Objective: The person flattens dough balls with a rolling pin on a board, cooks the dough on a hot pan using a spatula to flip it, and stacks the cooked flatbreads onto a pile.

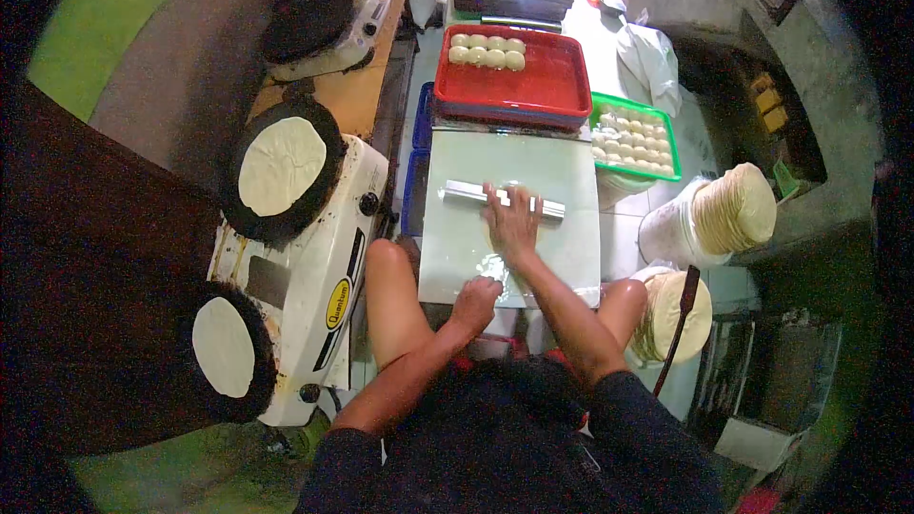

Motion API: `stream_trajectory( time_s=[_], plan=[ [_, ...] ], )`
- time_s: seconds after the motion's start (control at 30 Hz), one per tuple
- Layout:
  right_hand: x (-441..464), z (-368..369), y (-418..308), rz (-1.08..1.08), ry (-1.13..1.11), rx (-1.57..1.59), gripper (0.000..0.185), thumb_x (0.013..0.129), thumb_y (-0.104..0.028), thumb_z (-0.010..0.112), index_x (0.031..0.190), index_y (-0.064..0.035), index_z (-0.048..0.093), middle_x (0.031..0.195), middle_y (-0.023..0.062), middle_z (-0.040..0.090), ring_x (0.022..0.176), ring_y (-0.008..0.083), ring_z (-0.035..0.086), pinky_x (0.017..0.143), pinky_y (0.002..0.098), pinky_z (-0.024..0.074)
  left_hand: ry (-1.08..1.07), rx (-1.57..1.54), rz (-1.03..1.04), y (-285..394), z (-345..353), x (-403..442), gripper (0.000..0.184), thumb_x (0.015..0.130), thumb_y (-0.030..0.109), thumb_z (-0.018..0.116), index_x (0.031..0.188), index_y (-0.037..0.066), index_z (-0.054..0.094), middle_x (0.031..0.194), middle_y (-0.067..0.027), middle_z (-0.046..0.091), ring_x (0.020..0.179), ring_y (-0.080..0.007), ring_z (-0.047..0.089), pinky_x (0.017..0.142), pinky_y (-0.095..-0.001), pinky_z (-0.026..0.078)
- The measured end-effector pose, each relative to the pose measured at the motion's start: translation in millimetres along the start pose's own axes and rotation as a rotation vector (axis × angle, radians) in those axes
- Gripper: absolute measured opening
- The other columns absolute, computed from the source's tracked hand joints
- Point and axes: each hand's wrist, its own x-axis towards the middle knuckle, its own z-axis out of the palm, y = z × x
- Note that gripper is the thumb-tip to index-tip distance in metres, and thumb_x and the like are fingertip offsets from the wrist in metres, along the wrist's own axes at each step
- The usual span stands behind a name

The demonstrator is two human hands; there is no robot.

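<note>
A shiny metal rolling pin [465,192] lies across the white board [562,157] between my knees. Spread over its middle are the outstretched fingers of my right hand [514,228], slightly blurred, with the palm on the near side of the pin. Under that hand a thin, pale sheet of dough seems to lie, mostly hidden and hard to tell from the board's glare. My left hand [479,303] is closed at the board's near edge; whatever is in its fingers is hidden.
Behind the board stands a red tray [547,86] with several dough balls [486,52]; a green tray [674,148] holds more. At left, a gas stove [333,228] carries pans with flatbreads [281,167]. Stacked flatbreads [738,209] and a dark long-handled tool [678,324] are at right.
</note>
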Motion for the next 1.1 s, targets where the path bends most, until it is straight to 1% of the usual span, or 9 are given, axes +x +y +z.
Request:
stream_trajectory(
  time_s=[0.13,0.33,0.37,0.6,0.73,0.77,0.9,1.0,1.1],
  plan=[
    [17.9,3.9,9.3,0.127,0.061,0.05,0.051,0.094,-0.031,0.059,0.144,-0.0283,0.047,0.15,0.0157,0.039,0.147,0.0355,0.024,0.114,0.0652,0.0192,0.064,-0.029,0.014,-0.5,-1.3,-1.8,0.013,0.074,-0.003,0.055,0.083,0.005,0.06,0.086,-0.0146,0.061,0.091,-0.0361,0.059,0.076,-0.0502,0.048],
    [8.5,-18.5,19.2,0.211,-0.302,0.578,0.067,0.084,-0.021,0.065,0.148,-0.0269,0.047,0.153,0.0201,0.036,0.143,0.04,0.034,0.109,0.0655,0.0312,0.07,-0.039,0.051,-0.9,-1.9,-1.8,0.016,0.071,-0.004,0.057,0.082,0.006,0.062,0.084,-0.0149,0.063,0.088,-0.0368,0.06,0.076,-0.0492,0.049],
    [12.6,-47.7,5.3,0.175,-0.44,0.292,0.065,0.083,-0.024,0.067,0.146,-0.0217,0.049,0.152,0.0172,0.04,0.139,0.0381,0.04,0.114,0.0656,0.0223,0.037,-0.014,0.051,0.1,-3.5,-1.7,0.016,0.071,-0.004,0.057,0.082,0.006,0.062,0.084,-0.0147,0.063,0.088,-0.0365,0.06,0.077,-0.0489,0.049],
    [-0.4,-39.2,-2.0,0.293,-0.147,0.204,0.048,0.088,-0.024,0.061,0.135,-0.0131,0.058,0.153,0.0286,0.032,0.146,0.0465,0.019,0.113,0.0649,0.0249,-0.011,0.003,-0.002,-8.6,8.7,-1.5,0.017,0.073,-0.003,0.056,0.087,0.006,0.063,0.087,-0.0148,0.062,0.091,-0.0345,0.06,0.078,-0.047,0.049],
    [0.4,-30.9,2.5,0.242,-0.238,0.253,0.059,0.085,-0.016,0.061,0.144,-0.0182,0.052,0.153,0.0304,0.031,0.131,0.0473,0.044,0.107,0.0575,0.0389,-0.019,0.014,0.036,-12.9,7.0,0.6,0.016,0.076,0.002,0.058,0.09,0.006,0.065,0.09,-0.0149,0.063,0.091,-0.0344,0.061,0.079,-0.0458,0.05],
    [4.5,-28.9,-6.0,0.284,-0.138,0.126,0.048,0.087,-0.015,0.058,0.134,-0.016,0.059,0.134,0.0255,0.054,0.113,0.0379,0.059,0.101,0.0547,0.0426,-0.074,0.04,0.005,-13.2,6.1,1.8,0.016,0.076,0.004,0.059,0.091,0.006,0.065,0.091,-0.0151,0.063,0.093,-0.0346,0.061,0.08,-0.0457,0.05],
    [20.5,-23.6,5.8,0.266,-0.05,0.139,0.021,0.092,-0.022,0.05,0.083,-0.0106,0.066,0.082,0.0136,0.068,0.096,0.0282,0.064,0.097,0.0534,0.0426,0.044,-0.068,0.088,-19.9,8.9,-0.4,0.018,0.074,0.014,0.066,0.09,0.005,0.065,0.088,-0.0171,0.065,0.087,-0.0387,0.063,0.078,-0.047,0.05],
    [23.5,-12.9,18.0,0.263,-0.012,0.142,0.025,0.092,-0.025,0.055,0.086,-0.0072,0.072,0.092,0.0148,0.071,0.1,0.0279,0.065,0.108,0.0556,0.0331,-0.015,-0.045,0.047,-11.3,-2.0,-0.6,0.023,0.072,0.012,0.066,0.093,0.005,0.063,0.09,-0.0168,0.064,0.09,-0.039,0.062,0.079,-0.0471,0.05],
    [27.6,-16.0,18.6,0.31,0.013,0.269,0.03,0.08,-0.023,0.06,0.098,-0.0032,0.073,0.145,0.0273,0.04,0.141,0.0378,0.035,0.117,0.0604,0.0195,-0.067,-0.02,-0.004,-5.3,-6.2,-1.8,0.029,0.069,0.008,0.068,0.097,0.006,0.062,0.094,-0.0156,0.062,0.094,-0.0376,0.06,0.081,-0.0468,0.049]
  ],
)
